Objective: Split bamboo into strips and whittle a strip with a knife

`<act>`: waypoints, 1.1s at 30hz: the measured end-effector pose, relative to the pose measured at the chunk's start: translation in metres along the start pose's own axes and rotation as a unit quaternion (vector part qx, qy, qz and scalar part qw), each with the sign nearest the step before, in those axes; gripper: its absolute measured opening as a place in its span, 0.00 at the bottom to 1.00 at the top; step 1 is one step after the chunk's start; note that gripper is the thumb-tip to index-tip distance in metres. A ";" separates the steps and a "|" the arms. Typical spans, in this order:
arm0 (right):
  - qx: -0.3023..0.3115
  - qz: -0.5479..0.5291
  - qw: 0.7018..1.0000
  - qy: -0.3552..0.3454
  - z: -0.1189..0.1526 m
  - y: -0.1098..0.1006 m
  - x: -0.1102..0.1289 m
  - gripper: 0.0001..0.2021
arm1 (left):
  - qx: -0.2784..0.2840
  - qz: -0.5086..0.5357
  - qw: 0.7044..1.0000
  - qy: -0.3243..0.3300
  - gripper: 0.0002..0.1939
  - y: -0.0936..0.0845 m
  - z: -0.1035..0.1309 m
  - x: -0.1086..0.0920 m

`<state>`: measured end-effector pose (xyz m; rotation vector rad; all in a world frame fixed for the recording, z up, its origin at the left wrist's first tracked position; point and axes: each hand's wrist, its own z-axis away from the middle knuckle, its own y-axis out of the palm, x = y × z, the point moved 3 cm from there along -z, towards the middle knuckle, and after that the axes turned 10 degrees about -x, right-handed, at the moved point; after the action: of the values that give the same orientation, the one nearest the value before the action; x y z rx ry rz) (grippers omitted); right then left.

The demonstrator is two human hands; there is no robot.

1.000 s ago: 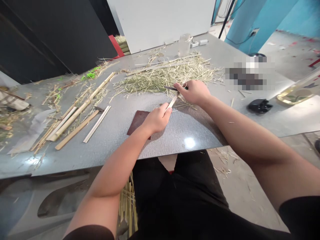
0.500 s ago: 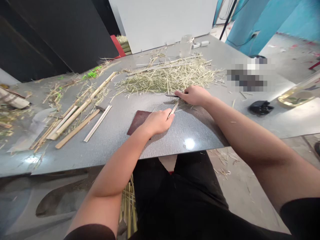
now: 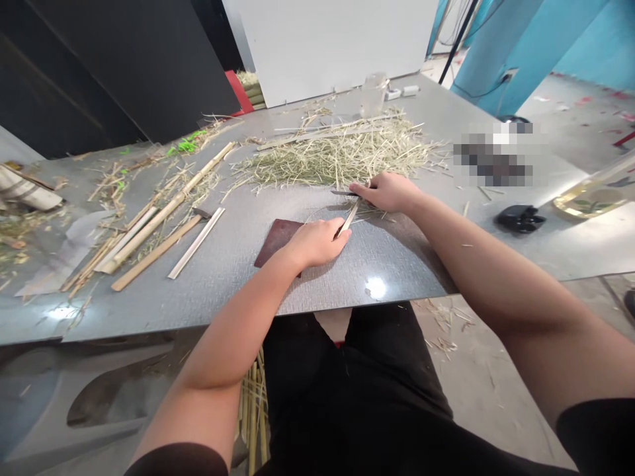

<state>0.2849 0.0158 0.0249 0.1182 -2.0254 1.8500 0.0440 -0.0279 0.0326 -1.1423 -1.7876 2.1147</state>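
Observation:
A pale bamboo strip (image 3: 351, 217) slants up and away from my left hand (image 3: 321, 241), whose fingers are closed round its near end. My right hand (image 3: 387, 192) grips a knife (image 3: 343, 192); the dark blade points left, close to the strip's far end, and the handle is hidden in my fingers. Whether blade and strip touch I cannot tell. Partly under my left wrist lies a dark reddish-brown flat piece (image 3: 275, 239). Just beyond the knife spreads a heap of thin bamboo shavings (image 3: 342, 155).
Left on the grey table (image 3: 238, 291) lie a hammer (image 3: 159, 253) with a wooden handle, a split bamboo strip (image 3: 197, 241) and a long bamboo pole (image 3: 171, 206). A clear plastic cup (image 3: 373, 96) stands at the back. At right is a black object (image 3: 520, 218).
The whole view has shifted slightly. Both hands keep nearly the same pose, still holding the strip and the knife.

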 end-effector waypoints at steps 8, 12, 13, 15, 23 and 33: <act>0.005 -0.002 1.000 -0.003 0.001 -0.001 0.002 0.42 | 0.004 0.002 1.000 0.003 0.21 0.001 -0.001 0.002; 0.009 0.001 1.000 -0.011 0.002 0.000 0.003 0.42 | 0.007 -0.003 1.000 0.004 0.22 0.000 -0.001 0.003; 0.010 -0.001 1.000 -0.012 0.002 0.000 0.003 0.42 | 0.011 -0.006 1.000 0.004 0.22 0.000 -0.001 0.002; 0.012 -0.003 1.000 -0.012 0.003 0.000 0.003 0.42 | 0.019 -0.015 1.000 0.004 0.22 -0.002 0.000 0.001; 0.015 0.005 1.000 -0.023 0.003 0.002 0.002 0.42 | 0.030 -0.044 0.999 0.008 0.22 -0.005 0.002 -0.004; 0.020 0.013 0.999 -0.026 0.006 -0.001 0.005 0.43 | 0.042 -0.048 0.998 0.000 0.24 -0.006 0.002 -0.003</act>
<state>0.2790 0.0114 0.0271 0.1531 -2.0332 1.9224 0.0428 -0.0295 0.0398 -1.0136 -1.7005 2.1131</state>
